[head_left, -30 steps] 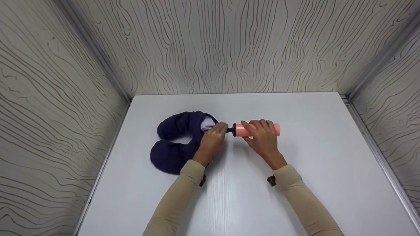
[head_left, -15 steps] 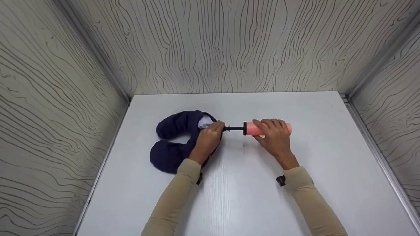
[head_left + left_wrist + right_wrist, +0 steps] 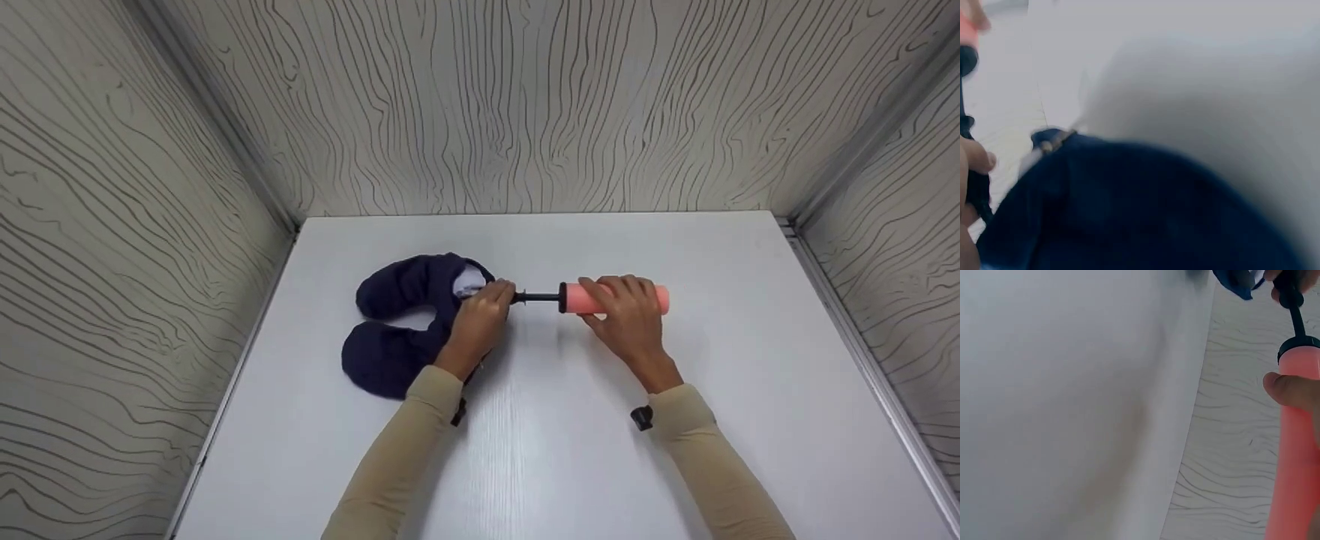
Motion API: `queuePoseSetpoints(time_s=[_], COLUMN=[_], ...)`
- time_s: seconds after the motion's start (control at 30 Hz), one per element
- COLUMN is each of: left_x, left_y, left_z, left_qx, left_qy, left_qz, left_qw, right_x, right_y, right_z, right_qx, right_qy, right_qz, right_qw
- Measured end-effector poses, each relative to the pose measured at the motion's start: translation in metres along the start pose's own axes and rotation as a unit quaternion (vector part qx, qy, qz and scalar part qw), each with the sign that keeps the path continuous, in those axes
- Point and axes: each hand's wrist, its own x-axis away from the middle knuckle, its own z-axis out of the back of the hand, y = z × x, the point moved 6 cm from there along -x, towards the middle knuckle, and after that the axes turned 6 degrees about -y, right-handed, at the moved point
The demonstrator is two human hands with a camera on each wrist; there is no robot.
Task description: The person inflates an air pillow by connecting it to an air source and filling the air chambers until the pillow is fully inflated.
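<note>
A navy U-shaped neck pillow [image 3: 390, 356] lies on the white table, with whitish material [image 3: 469, 280] showing at an opening in its right side. Beside that opening my left hand [image 3: 480, 319] grips the black end of a hand pump; its fingers cover most of that part. My right hand [image 3: 630, 319] holds the pump's coral-pink barrel [image 3: 1294, 455], thumb along the near side. Between the hands a stretch of black rod [image 3: 544, 297] is exposed. In the left wrist view the pillow's navy cloth [image 3: 1129, 208] fills the lower part, blurred.
The white table [image 3: 570, 465] is bounded by wood-grain patterned panels [image 3: 480, 105] at the back and both sides. Metal rails [image 3: 870, 375] run along its side edges. A small dark device [image 3: 642, 418] sits at the right cuff.
My right hand has drawn the pink barrel to the right, baring more black rod, and has hardly moved over the last half second. The left hand shifted slightly left.
</note>
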Motion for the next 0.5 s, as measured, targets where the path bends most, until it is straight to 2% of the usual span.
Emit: queuePoseSetpoints(time_s=[0.27, 0.5], left_x=[-0.006, -0.003], left_y=[0.009, 0.007], left_z=[0.001, 0.000], left_qx=[-0.019, -0.013], left_qy=[-0.021, -0.012], left_qz=[-0.003, -0.007], left_qw=[0.9996, 0.9998], right_x=[-0.010, -0.014], right_y=[-0.029, -0.038], right_z=[-0.015, -0.022], right_qx=[0.000, 0.000], right_qy=[0.007, 0.006], right_qz=[0.003, 0.020], right_qw=[1.0000, 0.9998])
